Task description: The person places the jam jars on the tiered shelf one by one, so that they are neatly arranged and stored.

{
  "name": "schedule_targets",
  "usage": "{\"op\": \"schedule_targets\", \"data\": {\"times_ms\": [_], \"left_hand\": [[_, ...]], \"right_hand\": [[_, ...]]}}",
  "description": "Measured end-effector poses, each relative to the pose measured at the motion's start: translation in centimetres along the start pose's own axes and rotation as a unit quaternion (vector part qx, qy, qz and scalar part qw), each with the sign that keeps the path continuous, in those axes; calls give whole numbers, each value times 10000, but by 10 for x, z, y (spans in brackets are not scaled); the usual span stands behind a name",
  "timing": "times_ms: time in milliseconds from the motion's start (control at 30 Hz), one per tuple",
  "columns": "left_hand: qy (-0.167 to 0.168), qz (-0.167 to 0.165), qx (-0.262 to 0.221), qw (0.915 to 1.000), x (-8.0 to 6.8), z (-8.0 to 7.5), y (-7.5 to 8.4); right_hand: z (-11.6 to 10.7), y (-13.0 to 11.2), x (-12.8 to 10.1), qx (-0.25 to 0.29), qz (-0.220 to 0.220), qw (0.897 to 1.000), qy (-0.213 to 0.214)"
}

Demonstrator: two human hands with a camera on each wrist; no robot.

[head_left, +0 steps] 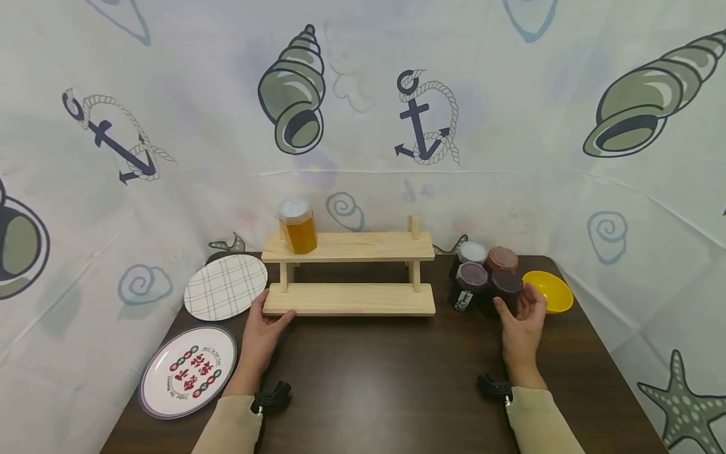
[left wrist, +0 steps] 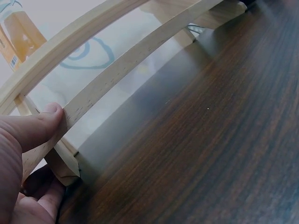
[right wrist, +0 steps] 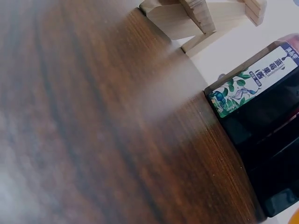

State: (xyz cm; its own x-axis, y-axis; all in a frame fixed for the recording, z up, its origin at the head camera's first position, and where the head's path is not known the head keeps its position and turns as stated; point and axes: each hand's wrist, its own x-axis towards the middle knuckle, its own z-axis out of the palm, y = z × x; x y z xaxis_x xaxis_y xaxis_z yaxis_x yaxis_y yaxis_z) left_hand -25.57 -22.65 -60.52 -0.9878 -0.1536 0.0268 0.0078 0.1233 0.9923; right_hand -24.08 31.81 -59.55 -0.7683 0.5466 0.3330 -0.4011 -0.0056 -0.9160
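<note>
A two-tier wooden rack stands at the back of the table. My left hand grips the left end of its lower shelf, the thumb on the front edge and fingers curled below. An amber jar with a white lid sits on the upper shelf's left end. On the right, my right hand holds a dark jam jar between thumb and fingers. Beside it stand a purple-lidded jam jar, its label showing in the right wrist view, a white-lidded jar and a reddish-lidded jar.
A yellow bowl lies just right of my right hand. On the left are a checked plate and a white plate with red lettering. A patterned cloth hangs behind the dark wooden table.
</note>
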Motion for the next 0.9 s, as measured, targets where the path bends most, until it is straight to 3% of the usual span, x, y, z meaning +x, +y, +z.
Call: {"op": "schedule_targets", "data": {"times_ms": [433, 900], "left_hand": [[22, 49, -67, 10000, 1, 0, 0], [38, -116, 109, 9999, 0, 1, 2]], "right_hand": [[2, 8, 3, -623, 684, 9954, -235], [1, 8, 3, -1618, 1210, 9780, -518]]}}
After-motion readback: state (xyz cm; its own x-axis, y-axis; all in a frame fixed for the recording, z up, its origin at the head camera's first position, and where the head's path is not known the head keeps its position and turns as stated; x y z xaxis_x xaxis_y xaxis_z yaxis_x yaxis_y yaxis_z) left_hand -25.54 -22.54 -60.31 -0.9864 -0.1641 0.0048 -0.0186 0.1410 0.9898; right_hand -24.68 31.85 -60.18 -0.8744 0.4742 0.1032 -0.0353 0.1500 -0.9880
